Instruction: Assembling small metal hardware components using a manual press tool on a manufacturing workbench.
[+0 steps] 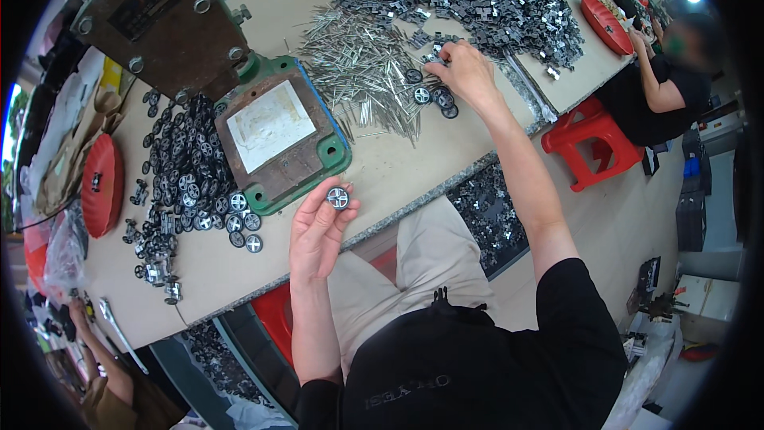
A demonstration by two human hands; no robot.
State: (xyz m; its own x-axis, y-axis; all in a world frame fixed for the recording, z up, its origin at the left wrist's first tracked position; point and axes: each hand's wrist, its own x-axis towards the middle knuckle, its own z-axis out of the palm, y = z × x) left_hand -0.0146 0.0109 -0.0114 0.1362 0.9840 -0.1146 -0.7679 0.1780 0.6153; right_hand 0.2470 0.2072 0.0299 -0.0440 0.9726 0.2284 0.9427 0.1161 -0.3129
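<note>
Between the fingertips of my left hand (317, 231) is a small black toy wheel (338, 198) with a silver cross-spoked face, held up near the table's front edge. A thin metal tip seems to stick up beside it. My right hand (468, 73) is at the near edge of a heap of small dark grey parts (509, 12), its fingers bent together and pointing down; what is in them, if anything, is hidden. Several loose wheels (443, 98) lie just below those fingers. To their left spreads a pile of thin metal pins (358, 64).
A green-framed press (338, 155) with a pale plate (270, 125) stands left of centre. Beside it lie many wheels (187, 155) and joined wheel pairs (155, 259). Red dishes (102, 183) sit at both sides. A co-worker (664, 80) sits at right near a red stool (589, 139).
</note>
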